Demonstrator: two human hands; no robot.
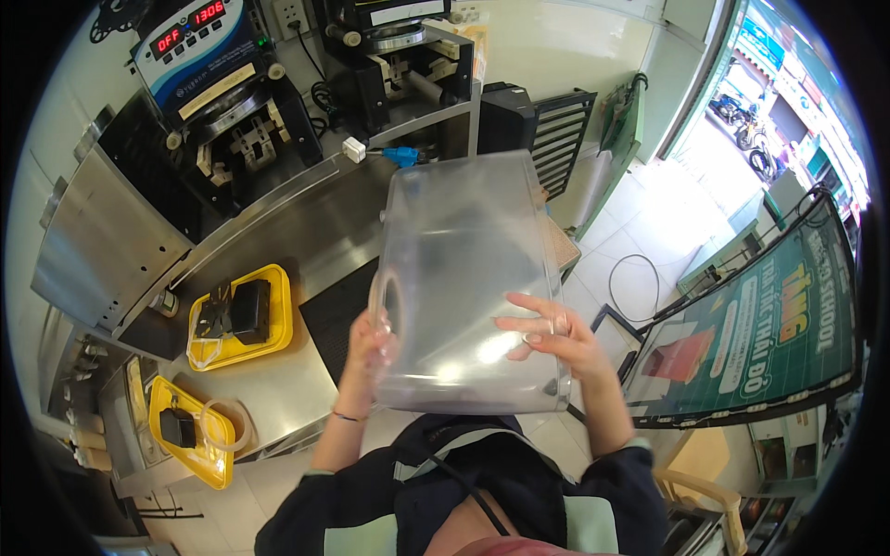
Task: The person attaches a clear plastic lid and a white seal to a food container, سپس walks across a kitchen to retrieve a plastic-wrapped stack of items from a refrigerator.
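Observation:
A large clear plastic container (468, 269) is held up in front of my chest, tilted, its smooth broad side facing me. My left hand (371, 345) grips its left edge, and those fingers show partly through the plastic. On the lower right, my right hand (561, 335) holds the container by its side, with spread fingers lying across the surface. Whatever is directly behind the container shows only as a haze.
On the steel counter (287, 380) at left sit two yellow trays (284, 320) with black items. Cup-sealing machines (232, 111) stand behind. A blue object (400, 156) lies near a white plug (354, 149). A green sign (742, 334) leans at right; a cable (634, 258) curls on the floor.

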